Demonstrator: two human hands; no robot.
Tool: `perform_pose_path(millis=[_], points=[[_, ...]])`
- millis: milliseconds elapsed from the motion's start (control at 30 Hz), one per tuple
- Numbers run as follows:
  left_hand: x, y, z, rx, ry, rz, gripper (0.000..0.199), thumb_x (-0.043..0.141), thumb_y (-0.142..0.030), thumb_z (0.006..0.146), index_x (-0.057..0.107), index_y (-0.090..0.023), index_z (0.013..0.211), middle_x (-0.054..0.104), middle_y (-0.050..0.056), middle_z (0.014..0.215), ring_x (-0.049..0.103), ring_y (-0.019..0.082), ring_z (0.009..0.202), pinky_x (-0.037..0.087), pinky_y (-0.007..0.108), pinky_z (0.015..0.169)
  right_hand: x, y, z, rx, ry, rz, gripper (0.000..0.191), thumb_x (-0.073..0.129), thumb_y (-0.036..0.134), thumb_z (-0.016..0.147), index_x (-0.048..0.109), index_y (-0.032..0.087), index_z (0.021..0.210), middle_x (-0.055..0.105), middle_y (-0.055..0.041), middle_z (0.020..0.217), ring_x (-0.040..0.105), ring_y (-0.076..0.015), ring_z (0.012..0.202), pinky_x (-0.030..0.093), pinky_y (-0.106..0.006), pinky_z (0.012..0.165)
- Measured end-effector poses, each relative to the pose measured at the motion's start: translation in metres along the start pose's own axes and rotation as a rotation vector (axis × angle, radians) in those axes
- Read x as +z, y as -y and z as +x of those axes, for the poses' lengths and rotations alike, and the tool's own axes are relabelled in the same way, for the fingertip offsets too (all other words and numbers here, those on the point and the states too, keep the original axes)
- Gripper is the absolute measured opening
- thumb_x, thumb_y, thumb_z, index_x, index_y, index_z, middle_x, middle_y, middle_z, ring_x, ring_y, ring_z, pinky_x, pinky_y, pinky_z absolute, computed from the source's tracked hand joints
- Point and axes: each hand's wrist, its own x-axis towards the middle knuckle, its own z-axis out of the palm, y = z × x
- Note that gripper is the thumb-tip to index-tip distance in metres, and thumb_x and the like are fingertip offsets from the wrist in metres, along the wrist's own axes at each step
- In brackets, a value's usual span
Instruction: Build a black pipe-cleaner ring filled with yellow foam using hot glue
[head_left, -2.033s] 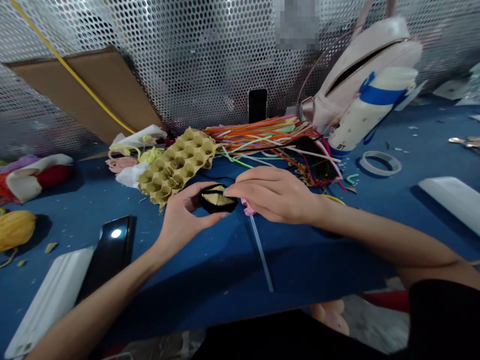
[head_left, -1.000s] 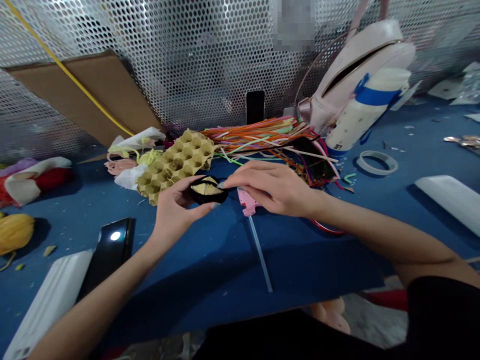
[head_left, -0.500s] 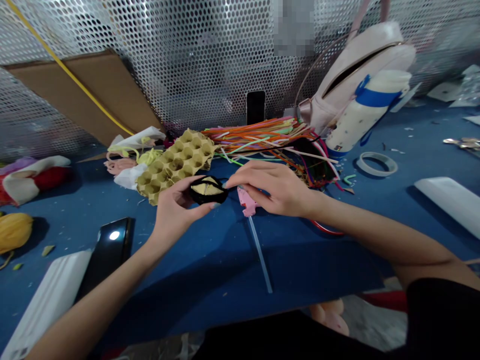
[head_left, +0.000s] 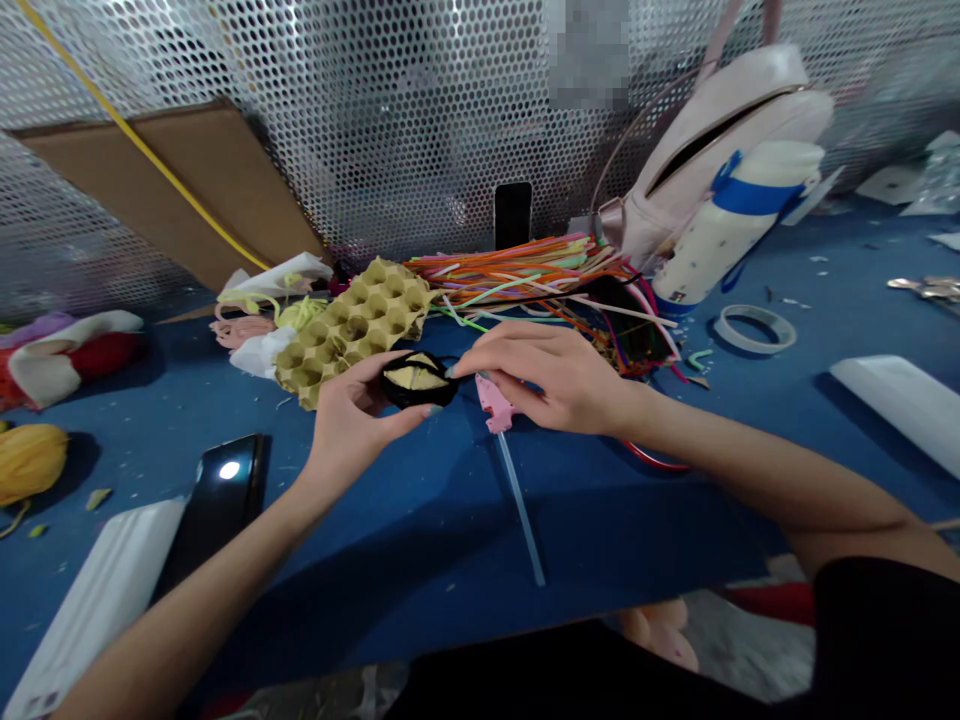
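Between its thumb and fingers, my left hand (head_left: 356, 415) grips a small round piece wrapped in black yarn (head_left: 418, 397). Pale yellow material, coloured like the egg carton, shows through an eye-shaped gap on its top. My right hand (head_left: 551, 380) is pinched closed at the piece's right edge, where a thin dark strand of the black yarn meets the fingertips. Partly hidden beneath that hand lies a pink glue gun (head_left: 495, 403), apparently resting on the table. A clear glue stick (head_left: 523, 510) juts from it toward me.
Behind my hands lie a torn egg carton (head_left: 356, 325) and a heap of coloured pipe cleaners (head_left: 517, 270). A phone (head_left: 217, 500) and yellow yarn ball (head_left: 30, 463) are at left. On the right are a tape roll (head_left: 754, 330), a bottle (head_left: 739, 225) and a pale bag (head_left: 720, 130).
Both hands keep practically the same pose on the black-wrapped piece. The whole view has shifted very slightly; nothing has been taken up or let go.
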Motion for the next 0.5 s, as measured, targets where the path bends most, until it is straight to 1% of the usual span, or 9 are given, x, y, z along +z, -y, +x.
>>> perform_pose_path(millis=[133,233,367,500], points=[[0.0004,0.0002,-0.0016,-0.009,-0.007,0.001,0.061,0.098,-0.041,0.060,0.077,-0.022,0.114,0.082,0.009,0.114,0.079,0.030,0.106,0.067,0.045,0.097,0.0009,0.0000,-0.0006,-0.018,-0.002,-0.018,0.028,0.046,0.009,0.106,0.067,0.016,0.123,0.076,-0.0085,0.112,0.070,-0.0172,0.109,0.060,-0.034,0.097],[0.0013,0.0005,-0.0029,-0.022,-0.015,-0.012,0.064,0.099,-0.039,0.059,0.077,-0.021,0.115,0.083,0.009,0.113,0.080,0.030,0.105,0.067,0.045,0.095,0.0026,-0.0007,-0.0020,-0.031,-0.003,-0.034,0.027,0.047,0.008,0.106,0.066,0.015,0.123,0.076,-0.0087,0.112,0.070,-0.0173,0.111,0.059,-0.033,0.098],[0.0032,0.0001,-0.0036,-0.036,-0.043,-0.010,0.064,0.099,-0.039,0.056,0.077,-0.019,0.113,0.083,0.010,0.110,0.080,0.031,0.102,0.068,0.044,0.093,0.0050,-0.0015,-0.0034,-0.019,-0.006,-0.028,0.028,0.045,0.008,0.107,0.065,0.017,0.124,0.076,-0.0074,0.112,0.070,-0.0170,0.111,0.060,-0.033,0.097],[0.0026,-0.0004,-0.0030,-0.029,-0.059,-0.002,0.064,0.099,-0.040,0.056,0.077,-0.020,0.113,0.083,0.009,0.111,0.079,0.031,0.104,0.067,0.045,0.095,0.0034,-0.0006,-0.0024,-0.015,-0.002,-0.012,0.028,0.045,0.009,0.107,0.066,0.017,0.125,0.076,-0.0079,0.113,0.070,-0.0173,0.111,0.060,-0.033,0.097]])
